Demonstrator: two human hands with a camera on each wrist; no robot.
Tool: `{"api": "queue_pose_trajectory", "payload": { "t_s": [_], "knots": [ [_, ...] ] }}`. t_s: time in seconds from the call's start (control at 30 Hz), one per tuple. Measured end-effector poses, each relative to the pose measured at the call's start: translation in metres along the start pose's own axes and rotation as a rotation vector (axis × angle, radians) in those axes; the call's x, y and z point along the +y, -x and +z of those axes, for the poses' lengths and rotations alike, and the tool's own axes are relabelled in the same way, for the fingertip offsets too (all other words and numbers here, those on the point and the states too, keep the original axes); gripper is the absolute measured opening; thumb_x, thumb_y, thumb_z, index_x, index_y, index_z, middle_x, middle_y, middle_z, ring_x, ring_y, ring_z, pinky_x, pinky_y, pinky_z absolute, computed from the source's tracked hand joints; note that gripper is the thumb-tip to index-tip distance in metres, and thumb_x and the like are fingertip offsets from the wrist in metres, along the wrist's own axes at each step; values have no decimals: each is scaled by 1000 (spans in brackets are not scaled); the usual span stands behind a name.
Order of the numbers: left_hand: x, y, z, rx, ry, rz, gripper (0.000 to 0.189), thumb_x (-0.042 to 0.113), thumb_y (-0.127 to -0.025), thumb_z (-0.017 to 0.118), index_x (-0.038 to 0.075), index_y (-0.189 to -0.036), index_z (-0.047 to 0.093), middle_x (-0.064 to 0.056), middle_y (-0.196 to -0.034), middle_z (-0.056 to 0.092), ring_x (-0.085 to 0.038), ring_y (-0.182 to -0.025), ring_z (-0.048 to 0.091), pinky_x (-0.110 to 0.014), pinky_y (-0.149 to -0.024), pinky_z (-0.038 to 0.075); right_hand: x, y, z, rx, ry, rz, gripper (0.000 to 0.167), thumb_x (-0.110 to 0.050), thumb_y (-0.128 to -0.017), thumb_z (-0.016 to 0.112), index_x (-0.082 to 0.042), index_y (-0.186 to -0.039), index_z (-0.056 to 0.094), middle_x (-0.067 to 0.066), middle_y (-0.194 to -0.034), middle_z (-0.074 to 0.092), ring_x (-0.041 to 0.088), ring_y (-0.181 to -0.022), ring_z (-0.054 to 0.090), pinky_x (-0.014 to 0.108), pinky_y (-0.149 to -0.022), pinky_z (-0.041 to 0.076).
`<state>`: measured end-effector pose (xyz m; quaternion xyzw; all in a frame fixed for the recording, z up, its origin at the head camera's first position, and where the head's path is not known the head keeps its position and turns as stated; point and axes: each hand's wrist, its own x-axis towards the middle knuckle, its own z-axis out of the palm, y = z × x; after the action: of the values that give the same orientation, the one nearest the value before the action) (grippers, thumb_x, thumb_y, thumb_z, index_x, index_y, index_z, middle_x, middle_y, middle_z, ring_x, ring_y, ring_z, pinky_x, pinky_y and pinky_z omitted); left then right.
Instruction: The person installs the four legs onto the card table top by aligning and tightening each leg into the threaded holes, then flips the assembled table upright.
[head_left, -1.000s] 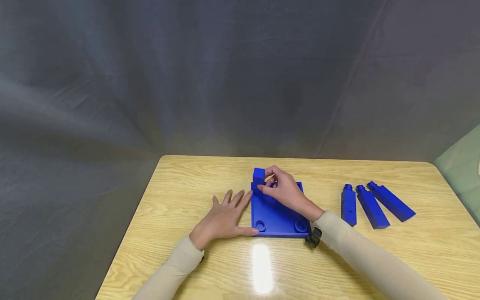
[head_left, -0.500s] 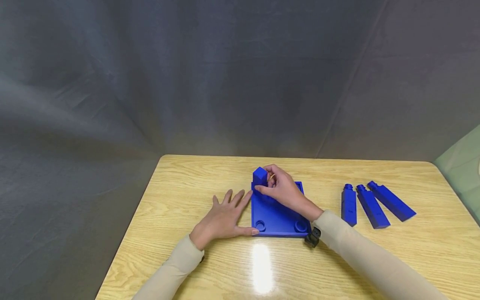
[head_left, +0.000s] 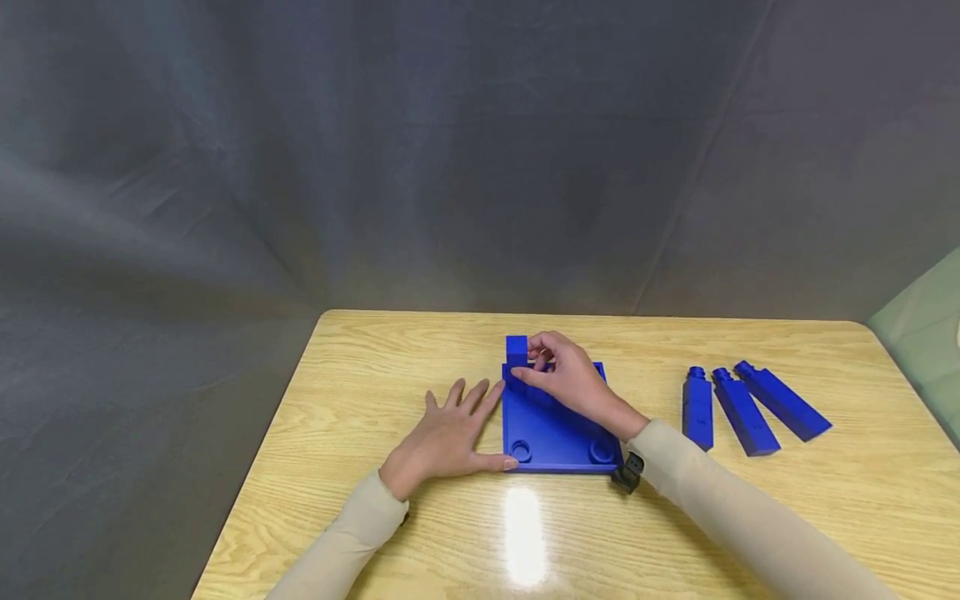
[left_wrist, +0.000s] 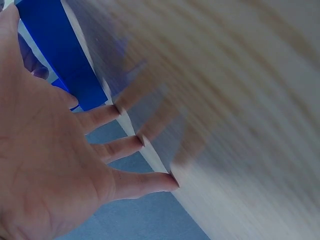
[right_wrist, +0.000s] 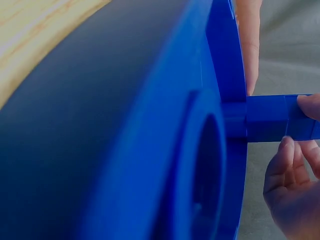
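A blue square panel (head_left: 558, 433) with a raised rim lies on the table, round sockets (head_left: 521, 452) showing at its near corners. At its far left corner stands a blue square-sided leg (head_left: 517, 347), upright. My right hand (head_left: 572, 379) pinches this leg between thumb and fingers; in the right wrist view the leg (right_wrist: 267, 118) meets the panel at its corner, and the joint itself is hidden. My left hand (head_left: 450, 437) lies with spread, straight fingers along the panel's left side, its thumb and index finger touching the rim. The left wrist view shows fingertips (left_wrist: 172, 181) on the tabletop.
Three loose blue legs, a left one (head_left: 698, 412), a middle one (head_left: 746, 417) and a right one (head_left: 787, 404), lie to the right, threaded ends pointing away. The wooden table (head_left: 375, 367) ends at a dark curtain (head_left: 487, 167) behind.
The leg in my right hand has turned about its upright axis, from a corner facing me to a flat side. Right fingers shifted slightly around it. My left hand and the panel stay put.
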<state>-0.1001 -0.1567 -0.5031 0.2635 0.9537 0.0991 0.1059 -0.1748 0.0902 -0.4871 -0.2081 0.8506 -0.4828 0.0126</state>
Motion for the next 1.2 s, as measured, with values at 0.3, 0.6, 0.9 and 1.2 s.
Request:
{"api": "queue_pose_trajectory", "payload": {
  "t_s": [0.3,0.6,0.9,1.2],
  "knots": [
    [2,1,-3,-11,-11,-1,118,90,-91,55,23,-178,12,-15,-178,28,-56,-157,26,-91,-105,28,-3,4,0,11,31,9,32,-23,-95,90,-9,-115,70,0,-82,67,17,-72,64,29,-62,48],
    [5,-4,-10,-46,10,-10,122,90,-88,60,22,-178,13,-18,-176,29,-61,-154,28,-91,-101,32,-7,6,1,24,28,43,33,-22,-95,89,-7,-118,70,0,-76,62,18,-65,58,27,-56,44],
    [7,-7,-17,-104,43,-27,123,92,-87,61,25,-178,11,-18,-177,26,-62,-155,25,-90,-103,32,-7,9,-6,-20,-34,63,34,-17,-100,82,-3,-128,69,9,-100,71,19,-78,65,27,-63,51],
    [6,-7,-22,-121,55,-36,118,89,-90,59,26,-178,12,-18,-176,29,-60,-155,28,-89,-104,33,-6,20,-14,-26,-109,66,37,-18,-102,79,-6,-136,68,13,-127,71,19,-89,70,28,-74,55]
  ]
}}
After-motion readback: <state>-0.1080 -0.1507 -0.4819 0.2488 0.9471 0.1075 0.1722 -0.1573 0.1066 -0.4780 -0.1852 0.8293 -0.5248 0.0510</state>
